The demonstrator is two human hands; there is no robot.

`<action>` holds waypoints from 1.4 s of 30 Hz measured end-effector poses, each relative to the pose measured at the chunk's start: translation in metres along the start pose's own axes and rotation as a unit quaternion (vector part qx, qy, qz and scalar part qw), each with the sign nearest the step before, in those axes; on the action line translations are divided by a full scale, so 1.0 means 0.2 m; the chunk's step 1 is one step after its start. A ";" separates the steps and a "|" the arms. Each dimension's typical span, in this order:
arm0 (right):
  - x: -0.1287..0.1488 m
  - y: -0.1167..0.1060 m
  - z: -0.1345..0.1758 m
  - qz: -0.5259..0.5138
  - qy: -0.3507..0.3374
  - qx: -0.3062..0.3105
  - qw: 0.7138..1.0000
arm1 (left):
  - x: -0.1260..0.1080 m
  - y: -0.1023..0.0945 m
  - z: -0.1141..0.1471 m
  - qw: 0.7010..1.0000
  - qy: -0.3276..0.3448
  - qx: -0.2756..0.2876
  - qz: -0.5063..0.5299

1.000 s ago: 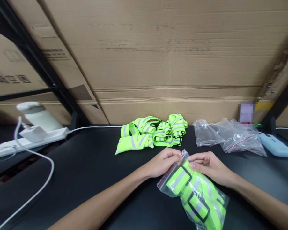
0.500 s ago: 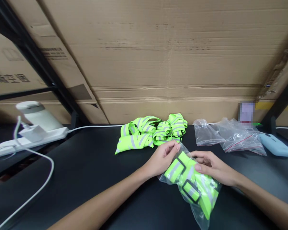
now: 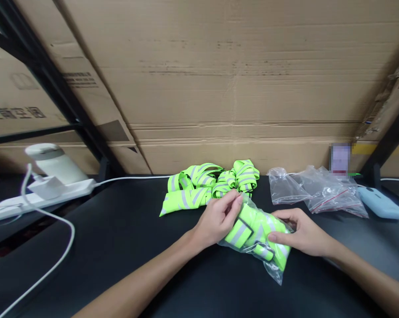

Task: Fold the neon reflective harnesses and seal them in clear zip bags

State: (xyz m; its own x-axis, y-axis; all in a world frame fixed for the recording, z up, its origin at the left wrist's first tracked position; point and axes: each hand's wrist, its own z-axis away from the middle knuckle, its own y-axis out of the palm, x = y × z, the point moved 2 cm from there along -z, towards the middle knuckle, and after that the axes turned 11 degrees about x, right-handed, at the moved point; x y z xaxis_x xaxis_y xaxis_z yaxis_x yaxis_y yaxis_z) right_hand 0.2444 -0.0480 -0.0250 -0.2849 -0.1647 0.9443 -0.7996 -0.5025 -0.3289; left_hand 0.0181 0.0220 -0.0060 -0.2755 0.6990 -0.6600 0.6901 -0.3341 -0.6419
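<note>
A clear plastic bag (image 3: pixel 275 273) holds a folded neon-yellow reflective strap (image 3: pixel 259 225) with grey stripes and black buckles. My left hand (image 3: pixel 219 218) is closed in a pinch on the bag's upper left edge. On the right side of the bag, my right hand (image 3: pixel 300 234) grips it with the thumb on top and the fingers behind, partly hidden. The bag is held tilted above the black table. Just beyond my left hand lies a pile of similar reflective straps (image 3: pixel 192 198), some of them rolled into coils.
Several clear bags (image 3: pixel 332 194) with red seal lines lie at the back right, beside a light blue device (image 3: pixel 381 203). At left are a white power strip (image 3: pixel 73 189), a pale bottle (image 3: pixel 60 163) and a looping cable (image 3: pixel 71 232). Cardboard (image 3: pixel 232 88) stands behind the black table (image 3: pixel 119 229).
The bag's lower end has swung up, so the bag appears shorter and flatter. My left hand has shifted slightly left, and my right hand has moved slightly right along the bag.
</note>
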 end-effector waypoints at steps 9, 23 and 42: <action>-0.01 -0.04 0.01 -0.025 -0.065 -0.086 0.994 | 0.10 -0.01 0.01 0.972 -0.056 -0.024 0.226; -0.08 -0.53 -0.04 0.314 -0.182 -0.317 0.876 | 0.05 0.16 0.02 0.978 -0.003 0.202 -0.045; -0.27 -0.44 -0.14 0.521 0.014 -0.147 0.840 | 0.14 -0.09 -0.04 0.950 0.066 -0.079 -0.295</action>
State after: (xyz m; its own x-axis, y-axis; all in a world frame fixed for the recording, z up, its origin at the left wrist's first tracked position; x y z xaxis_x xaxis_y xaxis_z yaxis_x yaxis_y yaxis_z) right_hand 0.3151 0.0299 -0.0466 -0.9205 -0.3641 0.1414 -0.2024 0.1350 -0.9699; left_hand 0.0025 0.0530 -0.0101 -0.5661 0.8118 -0.1428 0.5368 0.2316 -0.8113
